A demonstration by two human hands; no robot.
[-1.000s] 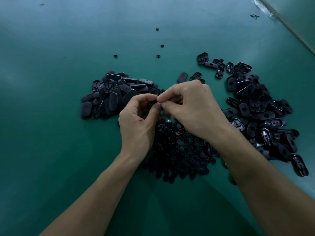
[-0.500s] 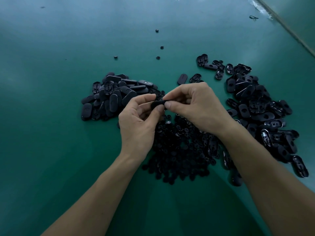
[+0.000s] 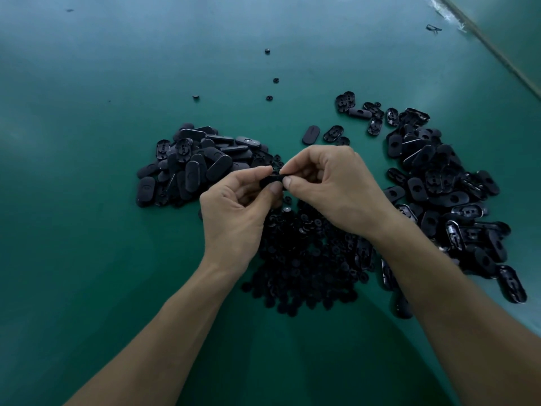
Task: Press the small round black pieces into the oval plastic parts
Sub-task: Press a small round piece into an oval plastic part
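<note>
Green counter (image 3: 87, 259) carries three black heaps: oval plastic parts (image 3: 199, 165) at left, more ovals (image 3: 439, 186) at right, small round black pieces (image 3: 307, 259) beneath the hands. Above the round heap the left hand (image 3: 234, 212) and right hand (image 3: 330, 186), wrists angled inward, each pinch an end of one oval part (image 3: 270, 180) between thumb and forefinger. It looks light, stiff and slick, so gripping its rim, centre hole left free, seems wisest.

No readable text, label, brand, number or sign anywhere. Only faint marks on some oval plastic parts (image 3: 193, 168), too small and dark to make out. Nothing legible on the small round black pieces (image 3: 304, 259) or on the green table (image 3: 87, 230).
</note>
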